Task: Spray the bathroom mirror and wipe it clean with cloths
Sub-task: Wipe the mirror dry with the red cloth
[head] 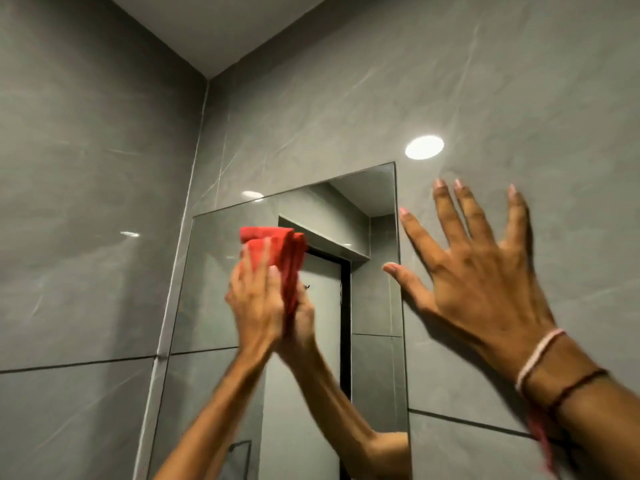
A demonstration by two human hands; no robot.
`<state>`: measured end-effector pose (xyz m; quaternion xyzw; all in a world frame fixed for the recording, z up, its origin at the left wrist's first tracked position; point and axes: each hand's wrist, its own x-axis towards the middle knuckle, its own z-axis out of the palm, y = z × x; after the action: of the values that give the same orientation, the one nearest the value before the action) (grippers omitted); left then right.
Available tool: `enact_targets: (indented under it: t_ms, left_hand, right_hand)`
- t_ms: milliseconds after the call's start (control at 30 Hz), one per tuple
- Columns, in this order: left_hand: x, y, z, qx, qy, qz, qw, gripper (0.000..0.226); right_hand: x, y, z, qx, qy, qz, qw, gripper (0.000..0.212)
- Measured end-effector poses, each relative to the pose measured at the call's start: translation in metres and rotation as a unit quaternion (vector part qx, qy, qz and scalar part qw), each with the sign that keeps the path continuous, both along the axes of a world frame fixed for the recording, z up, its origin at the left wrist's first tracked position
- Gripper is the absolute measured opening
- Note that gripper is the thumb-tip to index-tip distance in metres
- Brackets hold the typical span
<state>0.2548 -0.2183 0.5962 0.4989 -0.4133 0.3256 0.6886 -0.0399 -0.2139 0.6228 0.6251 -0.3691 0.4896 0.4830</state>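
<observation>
While the left hand (254, 299) presses a bunched red cloth (277, 252) against the upper mirror (377, 306), wiping step is underway; right hand (485, 271) splayed flat on wall tile (519, 98), empty; next: sweep cloth across toward the right edge.

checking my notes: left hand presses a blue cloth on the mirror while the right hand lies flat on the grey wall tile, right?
Not quite: the head view shows a red cloth, not blue. The left hand presses it on the mirror while the right hand lies flat on the grey wall tile.
</observation>
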Motion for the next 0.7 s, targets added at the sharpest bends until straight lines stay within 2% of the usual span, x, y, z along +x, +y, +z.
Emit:
enact_targets:
  t_ms: [33, 100, 167, 300, 367, 433, 533, 600, 700]
  left_hand:
    - [-0.033, 0.003, 0.004, 0.020, -0.059, 0.013, 0.998, 0.058]
    - [-0.098, 0.007, 0.007, 0.040, -0.182, 0.003, 0.983, 0.056]
    - [-0.132, 0.011, 0.007, 0.050, -0.258, -0.002, 0.965, 0.056]
    - [-0.096, 0.014, -0.004, 0.072, -0.321, 0.061, 0.942, 0.056]
    - [-0.066, 0.010, -0.015, 0.084, -0.322, 0.084, 0.939, 0.055]
    - [-0.029, 0.008, -0.029, 0.095, -0.273, 0.091, 0.953, 0.055]
    - [0.044, 0.002, -0.064, 0.118, -0.141, 0.079, 0.980, 0.056]
    - [0.094, -0.002, -0.096, 0.139, -0.008, 0.053, 0.989, 0.060]
    - [0.135, -0.006, -0.163, 0.150, 0.193, 0.035, 0.969, 0.053]
  right_hand:
    - [0.000, -0.003, -0.002, 0.006, -0.008, -0.043, 0.999, 0.073]
    - [0.009, 0.006, -0.002, 0.033, -0.002, -0.053, 0.998, 0.071]
    - [0.011, 0.005, -0.013, 0.054, -0.021, -0.051, 0.997, 0.074]
    - [0.000, -0.005, -0.042, 0.019, -0.010, -0.064, 0.998, 0.086]
    - [0.003, -0.012, -0.054, 0.010, 0.004, -0.067, 0.998, 0.088]
    - [0.001, -0.012, -0.053, 0.014, 0.008, -0.056, 0.998, 0.087]
    - [0.006, -0.015, -0.056, -0.011, 0.009, -0.063, 0.998, 0.084]
    - [0.008, -0.022, -0.057, -0.031, 0.004, -0.052, 0.998, 0.081]
    - [0.010, -0.028, -0.056, -0.037, 0.004, -0.055, 0.998, 0.080]
